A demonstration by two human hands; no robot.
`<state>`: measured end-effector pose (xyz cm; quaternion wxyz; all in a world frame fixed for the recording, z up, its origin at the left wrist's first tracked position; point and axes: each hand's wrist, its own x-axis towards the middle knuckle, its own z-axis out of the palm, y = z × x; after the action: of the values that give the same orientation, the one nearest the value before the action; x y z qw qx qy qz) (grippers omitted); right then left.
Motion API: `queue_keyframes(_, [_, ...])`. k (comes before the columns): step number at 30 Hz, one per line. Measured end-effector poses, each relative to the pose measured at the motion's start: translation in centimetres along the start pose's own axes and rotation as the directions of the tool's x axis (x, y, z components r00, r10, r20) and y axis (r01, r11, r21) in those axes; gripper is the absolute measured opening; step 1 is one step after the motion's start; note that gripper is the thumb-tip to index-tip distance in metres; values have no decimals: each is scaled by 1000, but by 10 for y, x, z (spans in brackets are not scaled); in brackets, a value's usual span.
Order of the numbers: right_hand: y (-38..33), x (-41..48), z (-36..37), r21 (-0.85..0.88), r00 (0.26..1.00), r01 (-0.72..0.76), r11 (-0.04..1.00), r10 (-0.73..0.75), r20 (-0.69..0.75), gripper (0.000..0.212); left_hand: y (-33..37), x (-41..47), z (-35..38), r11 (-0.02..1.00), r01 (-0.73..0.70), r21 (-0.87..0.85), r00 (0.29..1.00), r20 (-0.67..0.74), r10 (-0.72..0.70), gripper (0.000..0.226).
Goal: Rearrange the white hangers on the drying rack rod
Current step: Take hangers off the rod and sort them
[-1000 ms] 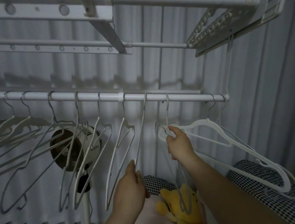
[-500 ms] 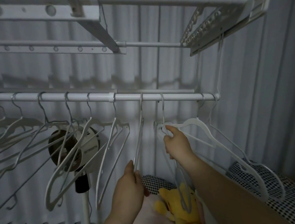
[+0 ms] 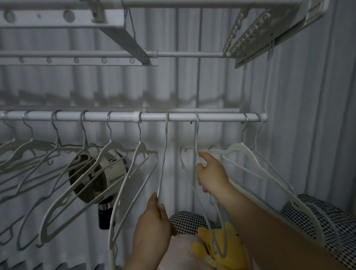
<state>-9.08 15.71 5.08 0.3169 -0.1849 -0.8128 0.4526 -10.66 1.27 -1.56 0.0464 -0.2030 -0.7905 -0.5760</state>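
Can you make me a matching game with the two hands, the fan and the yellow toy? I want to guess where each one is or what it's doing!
Things:
1. left hand
2. right hand
3. fan
4. yellow toy

Places or states:
A. on a stand, below the rod
B. lying low down, between the two arms
C. pinches the edge-on hanger at its lower part
D. holds the thin hanger high up, just under its hook

Right pairs: 1-C, 2-D, 3-A, 4-B.
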Motion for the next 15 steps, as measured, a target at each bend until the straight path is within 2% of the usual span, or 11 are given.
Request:
queue_keyframes(7, [-2, 2, 5, -22, 999, 27, 999, -27, 20, 44, 1, -1, -1, 1000, 3, 17, 999, 35, -4, 45])
queue_keyframes(11, [-2, 2, 4, -56, 999, 33, 998, -32, 12, 46, 4, -2, -3, 997, 63, 53, 997, 50, -66, 51])
queue_keyframes(15, [-6, -5, -10, -122, 999, 48, 991, -46, 14, 50, 12, -10, -8, 989, 12, 149, 996, 84, -25, 54])
